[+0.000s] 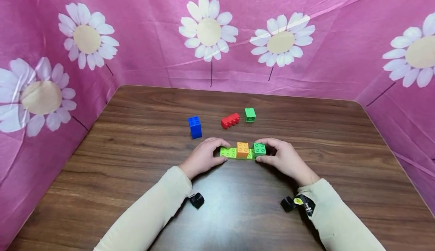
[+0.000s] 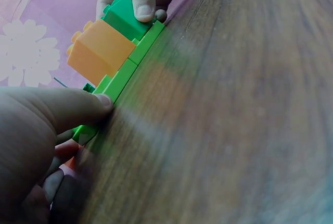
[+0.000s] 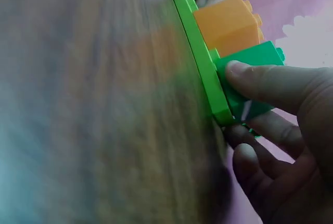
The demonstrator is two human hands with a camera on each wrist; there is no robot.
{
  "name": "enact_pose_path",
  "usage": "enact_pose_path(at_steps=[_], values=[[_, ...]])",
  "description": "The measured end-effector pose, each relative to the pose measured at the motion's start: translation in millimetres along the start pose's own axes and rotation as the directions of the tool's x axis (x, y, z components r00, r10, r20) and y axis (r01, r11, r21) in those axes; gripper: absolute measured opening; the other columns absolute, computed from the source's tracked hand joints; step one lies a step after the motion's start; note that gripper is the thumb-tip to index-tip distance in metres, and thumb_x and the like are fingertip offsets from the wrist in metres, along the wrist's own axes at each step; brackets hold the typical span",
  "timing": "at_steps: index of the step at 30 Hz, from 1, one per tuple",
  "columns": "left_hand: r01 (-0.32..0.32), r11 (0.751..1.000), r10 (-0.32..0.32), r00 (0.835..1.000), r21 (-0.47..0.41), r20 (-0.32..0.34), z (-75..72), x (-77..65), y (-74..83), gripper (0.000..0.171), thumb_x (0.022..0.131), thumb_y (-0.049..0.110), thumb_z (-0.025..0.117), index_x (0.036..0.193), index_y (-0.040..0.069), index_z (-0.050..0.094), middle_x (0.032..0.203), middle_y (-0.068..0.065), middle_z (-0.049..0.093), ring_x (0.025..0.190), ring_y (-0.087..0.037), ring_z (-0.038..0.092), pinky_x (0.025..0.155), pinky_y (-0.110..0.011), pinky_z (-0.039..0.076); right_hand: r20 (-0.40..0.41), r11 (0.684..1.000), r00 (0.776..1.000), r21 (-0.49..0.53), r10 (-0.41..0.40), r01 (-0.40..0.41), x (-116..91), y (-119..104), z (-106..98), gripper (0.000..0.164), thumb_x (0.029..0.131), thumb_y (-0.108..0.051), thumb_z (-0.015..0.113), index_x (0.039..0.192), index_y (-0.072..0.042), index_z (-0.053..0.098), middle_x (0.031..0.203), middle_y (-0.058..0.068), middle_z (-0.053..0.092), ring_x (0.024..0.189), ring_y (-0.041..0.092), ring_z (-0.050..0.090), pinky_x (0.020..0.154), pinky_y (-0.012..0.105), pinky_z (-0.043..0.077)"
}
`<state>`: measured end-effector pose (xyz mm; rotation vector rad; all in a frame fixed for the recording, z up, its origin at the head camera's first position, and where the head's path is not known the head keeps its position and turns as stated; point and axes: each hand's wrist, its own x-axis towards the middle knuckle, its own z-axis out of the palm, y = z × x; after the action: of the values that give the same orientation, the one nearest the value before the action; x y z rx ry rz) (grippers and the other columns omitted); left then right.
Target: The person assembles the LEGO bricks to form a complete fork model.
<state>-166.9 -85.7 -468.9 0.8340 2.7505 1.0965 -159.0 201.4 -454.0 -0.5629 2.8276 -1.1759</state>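
Observation:
A flat lime-green building-block strip (image 1: 228,152) lies on the table, and a seam across it shows in the left wrist view. An orange block (image 1: 242,150) stands on its middle. On its right end sits a green block (image 1: 259,149). My left hand (image 1: 205,156) pinches the strip's left end, thumb on the near side and fingers on the far side. At the other end my right hand (image 1: 286,158) grips the green block between thumb and fingers, its thumb (image 3: 244,75) flat on the block's near face.
Behind the strip, a tall blue block (image 1: 195,127) stands on the wooden table (image 1: 153,130). A red block (image 1: 230,120) lies on its side, studs toward me, near another green block (image 1: 250,115). Pink flowered cloth (image 1: 146,36) hangs around the table's back and sides.

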Motion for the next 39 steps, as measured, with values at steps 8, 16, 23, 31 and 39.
enact_pose_path(at_steps=[8, 16, 23, 31, 39], values=[[0.002, 1.000, -0.002, 1.000, 0.011, 0.003, -2.9, 0.8, 0.6, 0.033, 0.087, 0.017, 0.079, 0.118, 0.016, 0.068, 0.126, -0.001, 0.067, 0.125, -0.023, 0.055, 0.109, -0.040, 0.041, 0.032, 0.999, 0.999, -0.016, 0.031, -0.031, 5.7, -2.1, -0.7, 0.042, 0.076, -0.017, 0.088, 0.115, -0.016, 0.073, 0.092, -0.003, 0.070, 0.077, 0.015, 0.057, 0.070, 0.030, 0.047], [-0.005, 1.000, 0.005, 1.000, 0.010, 0.010, 1.3, -1.5, -0.9, 0.033, 0.088, 0.018, 0.079, 0.118, 0.016, 0.067, 0.127, -0.001, 0.067, 0.128, -0.024, 0.053, 0.111, -0.041, 0.038, 0.115, 0.997, 0.992, 0.050, 0.046, -0.052, 3.5, 10.1, 0.2, 0.039, 0.082, -0.016, 0.084, 0.117, -0.015, 0.067, 0.082, -0.002, 0.061, 0.073, 0.016, 0.054, 0.063, 0.027, 0.045], [-0.012, 1.000, 0.012, 1.000, 0.014, 0.021, 3.9, -4.3, 0.8, 0.029, 0.089, 0.016, 0.077, 0.117, 0.015, 0.067, 0.125, -0.001, 0.067, 0.127, -0.023, 0.053, 0.110, -0.040, 0.039, 0.174, 0.980, 0.983, 0.176, 0.062, -0.093, -2.5, 30.4, -14.6, 0.041, 0.081, -0.015, 0.085, 0.118, -0.010, 0.067, 0.089, 0.002, 0.067, 0.077, 0.012, 0.060, 0.067, 0.025, 0.051], [-0.029, 1.000, 0.028, 0.999, -0.013, -0.047, 4.7, -0.3, -0.6, 0.023, 0.089, 0.013, 0.076, 0.112, 0.013, 0.069, 0.115, 0.001, 0.070, 0.120, -0.021, 0.057, 0.106, -0.038, 0.042, 0.193, 0.969, 0.979, 0.223, 0.066, -0.109, -8.3, 52.6, -41.3, 0.042, 0.083, -0.014, 0.083, 0.120, -0.005, 0.065, 0.095, 0.007, 0.069, 0.081, 0.009, 0.063, 0.070, 0.024, 0.052], [0.052, 0.992, -0.070, 0.985, -0.115, -0.159, 14.3, 21.5, 7.5, 0.023, 0.098, 0.014, 0.061, 0.120, 0.014, 0.068, 0.121, 0.001, 0.069, 0.121, -0.018, 0.059, 0.106, -0.038, 0.043, 0.177, 0.973, 0.981, 0.203, 0.075, -0.111, -3.6, 55.1, -43.0, 0.041, 0.079, -0.015, 0.086, 0.115, -0.010, 0.066, 0.089, 0.005, 0.068, 0.074, 0.011, 0.060, 0.064, 0.025, 0.051]])
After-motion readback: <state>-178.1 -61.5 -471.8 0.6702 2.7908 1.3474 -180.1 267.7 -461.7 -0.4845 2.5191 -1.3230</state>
